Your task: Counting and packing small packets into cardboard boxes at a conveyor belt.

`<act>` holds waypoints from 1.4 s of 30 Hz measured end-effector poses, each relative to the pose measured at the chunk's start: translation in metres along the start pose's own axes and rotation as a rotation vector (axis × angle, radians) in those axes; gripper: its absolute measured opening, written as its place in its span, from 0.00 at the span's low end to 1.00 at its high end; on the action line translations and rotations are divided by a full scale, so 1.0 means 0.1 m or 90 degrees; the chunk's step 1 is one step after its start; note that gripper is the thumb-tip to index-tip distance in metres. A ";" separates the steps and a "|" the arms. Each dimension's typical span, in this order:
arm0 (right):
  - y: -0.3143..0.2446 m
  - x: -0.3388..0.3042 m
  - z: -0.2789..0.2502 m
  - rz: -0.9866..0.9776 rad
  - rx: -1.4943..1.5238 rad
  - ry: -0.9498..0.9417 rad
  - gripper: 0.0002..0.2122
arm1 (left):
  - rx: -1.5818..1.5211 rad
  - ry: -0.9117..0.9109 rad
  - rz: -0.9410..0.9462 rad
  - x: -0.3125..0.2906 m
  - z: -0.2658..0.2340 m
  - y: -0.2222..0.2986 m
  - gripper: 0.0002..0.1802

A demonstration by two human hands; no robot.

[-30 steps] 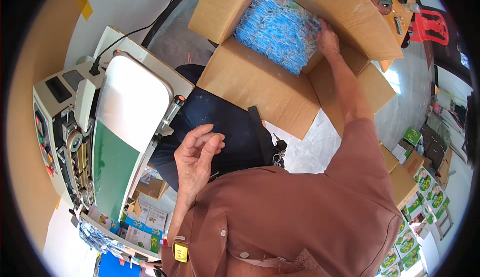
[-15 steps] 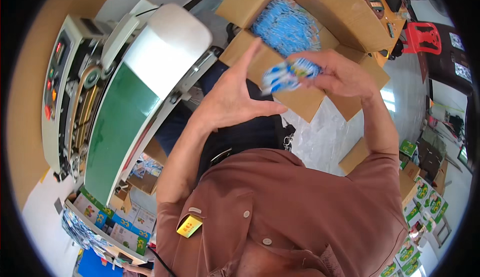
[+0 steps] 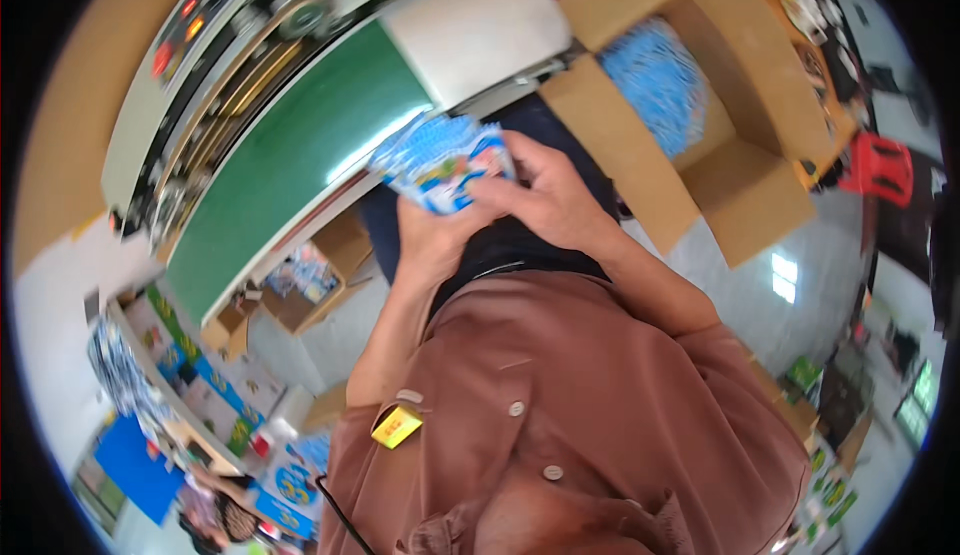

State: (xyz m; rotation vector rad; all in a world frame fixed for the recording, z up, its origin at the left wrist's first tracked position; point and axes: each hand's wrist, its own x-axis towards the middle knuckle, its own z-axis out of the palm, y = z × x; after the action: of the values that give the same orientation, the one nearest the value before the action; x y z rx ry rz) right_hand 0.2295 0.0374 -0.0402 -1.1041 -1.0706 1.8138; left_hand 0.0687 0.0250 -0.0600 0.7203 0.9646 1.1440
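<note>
My left hand [image 3: 425, 240] and right hand [image 3: 545, 200] are both closed on a blue-and-white printed packet [image 3: 440, 160], which I hold just above my lap. Just beyond it runs the green conveyor belt [image 3: 290, 155] of a sealing machine [image 3: 230, 45]. Farther right, an open cardboard box [image 3: 690, 155] holds more blue packets [image 3: 655, 80].

2 hands [image 3: 500, 220], 1 blue packet [image 3: 440, 160], 1 open carton [image 3: 700, 115], 1 green conveyor [image 3: 290, 155]

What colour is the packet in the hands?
Blue and white packet, with some red; head view shows it.
</note>
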 end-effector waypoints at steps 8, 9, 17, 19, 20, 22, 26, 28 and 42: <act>-0.17 0.28 0.34 -0.032 0.065 0.016 0.17 | -0.169 0.043 0.027 -0.07 -0.10 0.27 0.22; -0.03 0.36 0.34 -0.143 -0.039 0.046 0.18 | -0.175 0.053 0.049 -0.06 -0.15 0.25 0.22; -0.14 0.54 0.50 -0.077 0.115 0.009 0.14 | -0.215 0.116 0.064 0.00 -0.34 0.47 0.25; -0.21 0.61 0.47 -0.074 0.093 0.032 0.14 | -0.233 0.135 0.079 0.03 -0.36 0.53 0.26; -0.26 0.66 0.44 -0.071 0.075 0.057 0.14 | -0.235 0.134 0.084 0.06 -0.39 0.54 0.26; -0.38 0.78 0.37 -0.071 0.057 0.123 0.14 | -0.227 0.177 0.130 0.12 -0.47 0.56 0.27; -0.58 1.17 0.19 -0.032 0.024 0.136 0.14 | -0.221 0.215 0.156 0.14 -0.59 0.65 0.31; -0.63 1.32 0.17 -0.023 0.019 0.123 0.14 | -0.202 0.235 0.165 0.16 -0.63 0.68 0.33; -0.56 1.82 0.60 0.074 -0.049 -0.006 0.15 | -0.202 0.272 0.243 0.36 -0.69 0.76 0.38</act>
State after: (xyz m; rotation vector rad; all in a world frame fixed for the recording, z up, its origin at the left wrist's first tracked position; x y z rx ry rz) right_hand 0.1199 0.2041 -0.0265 -1.2273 -1.1093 1.8831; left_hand -0.0207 0.0801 -0.0320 0.4144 0.9859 1.7915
